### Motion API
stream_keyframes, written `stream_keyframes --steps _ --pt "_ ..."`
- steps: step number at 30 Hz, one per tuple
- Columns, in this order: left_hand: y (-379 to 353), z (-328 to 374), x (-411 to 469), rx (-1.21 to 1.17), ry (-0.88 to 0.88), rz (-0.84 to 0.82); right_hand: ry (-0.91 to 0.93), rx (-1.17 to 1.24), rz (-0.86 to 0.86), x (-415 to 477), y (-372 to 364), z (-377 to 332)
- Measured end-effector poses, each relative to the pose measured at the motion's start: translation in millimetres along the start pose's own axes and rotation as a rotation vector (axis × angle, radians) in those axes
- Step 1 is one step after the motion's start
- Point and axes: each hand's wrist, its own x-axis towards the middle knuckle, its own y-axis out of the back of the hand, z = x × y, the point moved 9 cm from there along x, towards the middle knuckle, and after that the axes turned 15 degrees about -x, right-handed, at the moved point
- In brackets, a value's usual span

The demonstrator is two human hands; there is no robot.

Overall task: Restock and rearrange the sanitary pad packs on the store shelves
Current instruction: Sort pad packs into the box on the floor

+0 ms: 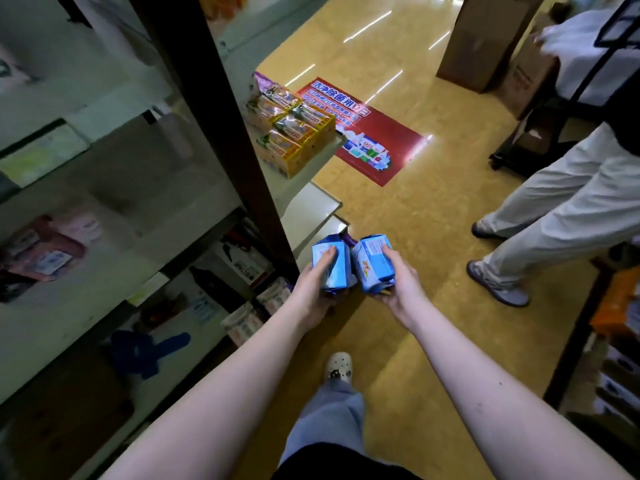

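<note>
Two blue pad packs are carried in the aisle beside the shelves (145, 216): one pack (329, 268) is gripped by the left hand (313, 289), the other pack (375, 265) by the right hand (398, 282). Neither has been shelved yet; placing is judged still to come.

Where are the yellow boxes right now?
Head view, centre-left: the yellow boxes sit on the end shelf, right of the dark post, beside the red floor sticker.
</note>
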Motion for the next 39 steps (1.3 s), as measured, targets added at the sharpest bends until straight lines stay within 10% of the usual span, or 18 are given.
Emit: stream_keyframes --steps 39 --pt "-95.1 -7.0 190.5 -0.637 -0.203 0.527 -0.245 -0.360 -0.507 262.6 35.2 -111.2"
